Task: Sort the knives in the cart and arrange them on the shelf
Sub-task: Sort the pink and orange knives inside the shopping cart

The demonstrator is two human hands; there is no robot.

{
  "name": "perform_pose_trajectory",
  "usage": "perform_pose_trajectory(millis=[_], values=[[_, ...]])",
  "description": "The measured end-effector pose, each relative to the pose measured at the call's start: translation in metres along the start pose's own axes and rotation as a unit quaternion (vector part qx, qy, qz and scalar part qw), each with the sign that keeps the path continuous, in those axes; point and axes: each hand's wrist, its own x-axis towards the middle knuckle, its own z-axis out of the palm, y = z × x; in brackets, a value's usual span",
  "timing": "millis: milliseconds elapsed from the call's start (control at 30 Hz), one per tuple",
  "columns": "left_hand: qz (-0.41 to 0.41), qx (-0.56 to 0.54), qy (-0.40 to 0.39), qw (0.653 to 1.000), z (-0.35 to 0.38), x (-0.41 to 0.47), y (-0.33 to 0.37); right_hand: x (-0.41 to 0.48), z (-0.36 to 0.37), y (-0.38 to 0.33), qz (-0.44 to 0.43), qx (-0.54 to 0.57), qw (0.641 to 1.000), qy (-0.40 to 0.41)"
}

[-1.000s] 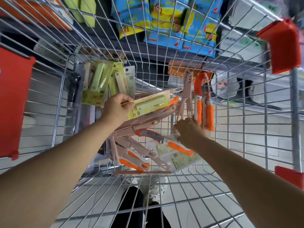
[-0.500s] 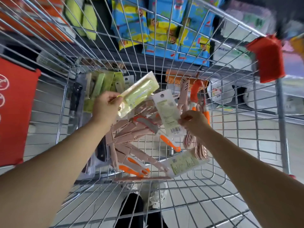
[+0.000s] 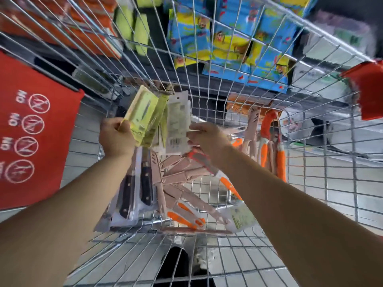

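Observation:
Inside the wire cart [image 3: 323,183], my left hand [image 3: 116,137] grips a yellow-green knife pack [image 3: 143,117] raised near the cart's far wall. My right hand [image 3: 207,137] pinches a white backing card with a barcode [image 3: 177,125], and an orange-handled knife [image 3: 215,172] hangs from that card. The two packs touch each other. Below them lie several pink sheathed knives [image 3: 182,175], two black-handled knives in clear packs [image 3: 134,187] and more orange-handled knives [image 3: 184,216]. Other orange and pink knives [image 3: 269,146] lean against the right wall.
A red sign panel [image 3: 31,131] hangs on the cart's left side and a red corner cap [image 3: 366,90] sits at the right rim. Beyond the wire, shelves hold blue-yellow packets [image 3: 234,42] and orange packs [image 3: 62,21]. A shoe [image 3: 205,257] shows below the cart floor.
Both hands have risen and come together. The right hand lifted the carded orange-handled knife out of the pile and brought it beside the yellow-green pack. The black-handled knives now show below.

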Motion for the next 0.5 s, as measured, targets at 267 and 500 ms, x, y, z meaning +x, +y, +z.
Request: perform_pose_trajectory(millis=[267, 500], values=[[0.119, 0.175, -0.083, 0.974, 0.006, -0.021, -0.007, 0.013, -0.069, 0.038, -0.041, -0.231, 0.967, 0.096], [0.424, 0.249, -0.196, 0.849, 0.026, -0.054, 0.010, 0.009, -0.109, 0.056, -0.121, -0.427, 0.888, 0.115]])
